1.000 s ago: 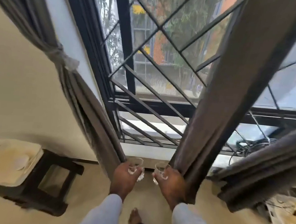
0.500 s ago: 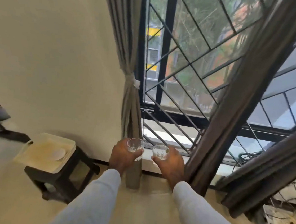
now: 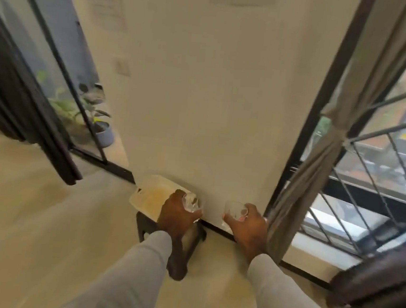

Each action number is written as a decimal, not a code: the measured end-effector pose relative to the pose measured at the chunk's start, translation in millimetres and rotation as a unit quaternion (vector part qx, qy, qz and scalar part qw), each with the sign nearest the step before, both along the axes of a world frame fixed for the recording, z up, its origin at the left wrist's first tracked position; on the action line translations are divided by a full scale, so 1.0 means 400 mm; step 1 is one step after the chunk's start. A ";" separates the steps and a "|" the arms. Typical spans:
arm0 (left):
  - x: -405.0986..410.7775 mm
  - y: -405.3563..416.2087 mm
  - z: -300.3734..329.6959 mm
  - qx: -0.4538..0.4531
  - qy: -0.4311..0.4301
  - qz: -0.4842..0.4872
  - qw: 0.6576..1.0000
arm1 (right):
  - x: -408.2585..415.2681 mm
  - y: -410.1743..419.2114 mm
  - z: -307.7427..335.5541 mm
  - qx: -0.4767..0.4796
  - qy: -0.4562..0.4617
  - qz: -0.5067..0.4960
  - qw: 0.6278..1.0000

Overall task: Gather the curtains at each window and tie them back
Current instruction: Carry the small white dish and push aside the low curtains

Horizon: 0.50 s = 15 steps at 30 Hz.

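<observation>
View swung left; hands (image 3: 213, 219) now above stool (image 3: 183, 248).

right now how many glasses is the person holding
2. One glass is in the left hand, above the tray on the stool. The other glass is in the right hand, beside the tied curtain. Fingers hide part of each.

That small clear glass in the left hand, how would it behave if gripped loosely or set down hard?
The glass looks smooth and clear, so probably slippery and breakable. The left hand wraps it easily, suggesting it is light. It looks short and wide, so probably stable once set on the stool.
</observation>
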<state>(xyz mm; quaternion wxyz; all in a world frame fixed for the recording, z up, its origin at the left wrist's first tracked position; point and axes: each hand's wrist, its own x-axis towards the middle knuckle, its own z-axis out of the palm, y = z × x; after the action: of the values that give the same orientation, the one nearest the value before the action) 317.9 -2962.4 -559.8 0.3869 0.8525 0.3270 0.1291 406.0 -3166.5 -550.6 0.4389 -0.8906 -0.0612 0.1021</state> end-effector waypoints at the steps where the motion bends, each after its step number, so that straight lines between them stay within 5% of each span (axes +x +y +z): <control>1: -0.012 0.043 0.007 0.004 0.005 0.009 1.000 | -0.001 0.052 0.000 0.003 0.002 0.011 1.000; 15: 0.048 0.640 -0.150 -0.035 0.087 0.135 0.986 | 0.175 0.727 -0.230 -0.003 0.039 0.168 0.985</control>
<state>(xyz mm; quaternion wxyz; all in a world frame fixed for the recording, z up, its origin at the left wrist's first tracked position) 337.2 -2706.2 -619.9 0.3652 0.7946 0.4759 0.0938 475.8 -2875.8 -642.7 0.4153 -0.8642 -0.1925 0.2088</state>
